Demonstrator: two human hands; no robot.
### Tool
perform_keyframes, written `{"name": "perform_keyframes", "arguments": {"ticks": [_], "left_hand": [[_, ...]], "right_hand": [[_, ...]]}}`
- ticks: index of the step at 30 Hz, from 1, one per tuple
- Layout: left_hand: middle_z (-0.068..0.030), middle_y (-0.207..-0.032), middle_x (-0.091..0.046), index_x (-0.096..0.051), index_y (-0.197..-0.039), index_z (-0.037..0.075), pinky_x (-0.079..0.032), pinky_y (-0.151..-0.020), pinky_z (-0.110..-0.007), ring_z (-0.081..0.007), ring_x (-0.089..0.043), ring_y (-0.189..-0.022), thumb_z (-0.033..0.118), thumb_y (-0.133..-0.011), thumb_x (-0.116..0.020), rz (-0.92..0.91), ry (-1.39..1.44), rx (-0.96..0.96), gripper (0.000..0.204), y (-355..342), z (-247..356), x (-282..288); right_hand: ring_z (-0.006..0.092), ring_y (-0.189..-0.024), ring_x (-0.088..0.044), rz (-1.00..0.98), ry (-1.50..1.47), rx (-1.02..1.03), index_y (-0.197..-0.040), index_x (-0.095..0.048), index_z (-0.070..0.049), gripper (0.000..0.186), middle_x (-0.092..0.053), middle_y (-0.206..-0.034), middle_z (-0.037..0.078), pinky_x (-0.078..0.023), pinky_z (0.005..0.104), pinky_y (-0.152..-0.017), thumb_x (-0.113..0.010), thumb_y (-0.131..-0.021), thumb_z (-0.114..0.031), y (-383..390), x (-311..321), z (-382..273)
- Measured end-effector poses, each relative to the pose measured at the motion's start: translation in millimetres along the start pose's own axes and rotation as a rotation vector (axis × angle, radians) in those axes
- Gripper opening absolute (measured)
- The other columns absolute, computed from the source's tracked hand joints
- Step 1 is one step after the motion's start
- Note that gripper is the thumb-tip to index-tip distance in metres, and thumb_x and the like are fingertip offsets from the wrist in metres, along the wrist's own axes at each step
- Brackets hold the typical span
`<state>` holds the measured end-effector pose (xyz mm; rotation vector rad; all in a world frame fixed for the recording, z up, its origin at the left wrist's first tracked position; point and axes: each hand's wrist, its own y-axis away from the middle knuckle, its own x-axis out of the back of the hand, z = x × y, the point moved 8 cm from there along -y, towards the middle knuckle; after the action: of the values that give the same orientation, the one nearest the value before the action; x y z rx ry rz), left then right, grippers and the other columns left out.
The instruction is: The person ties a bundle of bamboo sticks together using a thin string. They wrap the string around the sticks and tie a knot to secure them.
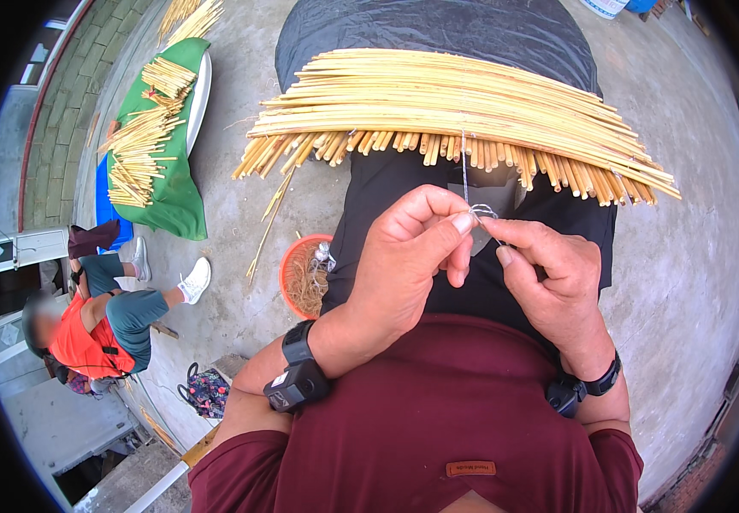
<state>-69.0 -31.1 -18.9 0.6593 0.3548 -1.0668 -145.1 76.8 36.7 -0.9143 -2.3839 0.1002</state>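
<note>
A thin pale string (464, 171) runs down from a long bundle of yellow reed stalks (455, 103), which lies across dark cloth (378, 26) above my lap. My left hand (416, 252) pinches the string between thumb and index finger, just below the stalks, where it forms a small loop. My right hand (553, 282) is beside it, its thumb and index finger closed on the same string. Both hands are in front of my maroon shirt, with black devices strapped at the wrists.
An orange basin (289, 280) of fibres stands at left. Farther left are stalk piles (138, 171) on green cloth (186, 214), a seated person in orange and teal (87, 342), and a patterned bag (207, 393). Loose stalks (271, 222) stick out toward the concrete floor (677, 274).
</note>
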Motion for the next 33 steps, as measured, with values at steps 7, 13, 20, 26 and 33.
{"name": "perform_keyframes", "arguments": {"ticks": [7,13,20,26,33], "left_hand": [[-0.0031,-0.066,-0.055,-0.056,-0.093,0.005,-0.043,-0.053,-0.026,-0.0102,-0.049,-0.055,0.009,-0.094,-0.054,0.010,-0.035,-0.002,0.005,-1.1,-0.9,1.8],[-0.0027,-0.064,-0.054,-0.056,-0.092,0.005,-0.042,-0.052,-0.025,-0.0102,-0.048,-0.053,0.009,-0.094,-0.055,0.012,-0.036,0.013,0.005,-1.5,-2.1,1.7],[-0.0015,-0.067,-0.055,-0.056,-0.089,0.003,-0.042,-0.048,-0.020,-0.0064,-0.051,-0.054,0.008,-0.092,-0.056,-0.006,0.027,0.031,0.005,-2.5,0.0,-0.7],[-0.0016,-0.062,-0.053,-0.055,-0.090,0.005,-0.041,-0.050,-0.024,-0.0090,-0.047,-0.051,0.009,-0.092,-0.056,0.018,-0.063,-0.015,0.004,-4.1,3.6,-0.9],[-0.0015,-0.063,-0.053,-0.055,-0.089,0.005,-0.041,-0.051,-0.022,-0.0081,-0.048,-0.053,0.009,-0.093,-0.055,0.041,-0.047,-0.038,0.005,-7.8,5.3,-6.2]], "right_hand": [[0.0153,-0.051,-0.059,-0.012,-0.027,-0.050,-0.103,-0.067,-0.008,0.030,-0.061,-0.064,0.006,-0.044,0.0266,-0.048,-0.063,-0.076,0.003,0.7,-1.5,3.7],[0.0163,-0.052,-0.060,-0.010,-0.021,-0.031,-0.103,-0.067,-0.007,0.029,-0.061,-0.064,0.006,-0.046,0.0270,-0.049,-0.063,-0.076,0.003,1.1,-2.3,5.0],[0.0159,-0.051,-0.059,0.052,0.021,0.096,-0.102,-0.067,-0.005,0.030,-0.063,-0.068,0.008,-0.045,0.0263,-0.049,-0.061,-0.075,0.007,-0.4,-3.3,-1.5],[0.0120,-0.050,-0.056,0.071,-0.010,0.108,-0.101,-0.068,-0.004,0.030,-0.063,-0.067,0.007,-0.042,0.0238,-0.048,-0.061,-0.075,0.009,-4.2,-0.9,-0.5],[0.0185,-0.054,-0.062,0.075,0.115,0.065,-0.102,-0.066,-0.005,0.029,-0.064,-0.069,0.008,-0.047,0.0280,-0.050,-0.063,-0.075,0.006,-5.4,0.6,0.8]]}}
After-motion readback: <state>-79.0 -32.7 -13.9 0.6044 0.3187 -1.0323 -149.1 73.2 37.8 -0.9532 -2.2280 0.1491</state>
